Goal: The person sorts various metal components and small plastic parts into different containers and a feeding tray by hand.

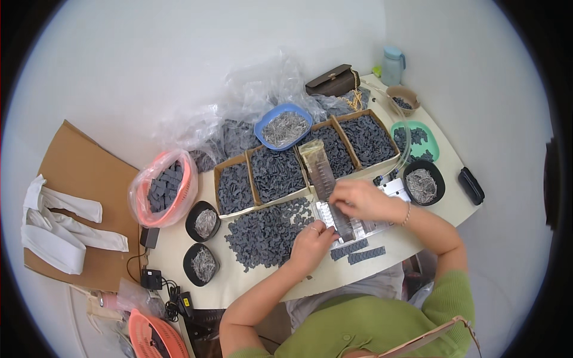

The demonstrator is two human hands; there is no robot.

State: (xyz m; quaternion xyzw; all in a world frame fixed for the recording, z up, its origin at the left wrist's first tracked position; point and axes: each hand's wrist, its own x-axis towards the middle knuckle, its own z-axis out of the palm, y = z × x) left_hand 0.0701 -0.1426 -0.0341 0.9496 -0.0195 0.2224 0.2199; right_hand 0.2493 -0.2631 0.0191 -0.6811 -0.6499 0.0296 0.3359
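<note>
A metal jig (325, 212) lies at the table's front, with a clear ribbed plastic strip (321, 173) reaching back from it over the divided box. My left hand (311, 243) is at the jig's near left side, its fingers pinched together at the edge; what they hold is hidden. My right hand (361, 200) bends over the middle of the jig with fingers closed downward, and whatever is in them cannot be made out. Two rows of joined dark grey pieces (366, 255) lie just in front of the jig. Left of it spreads a heap of loose grey pieces (259, 235).
A cardboard box (258, 206) with compartments of grey pieces stands behind. Metal pins fill a blue tray (258, 132) and black bowls, one (440, 190) at right. Also around are a green tray (434, 146), a pink basket (191, 190), a black case (471, 186) and cables (173, 304).
</note>
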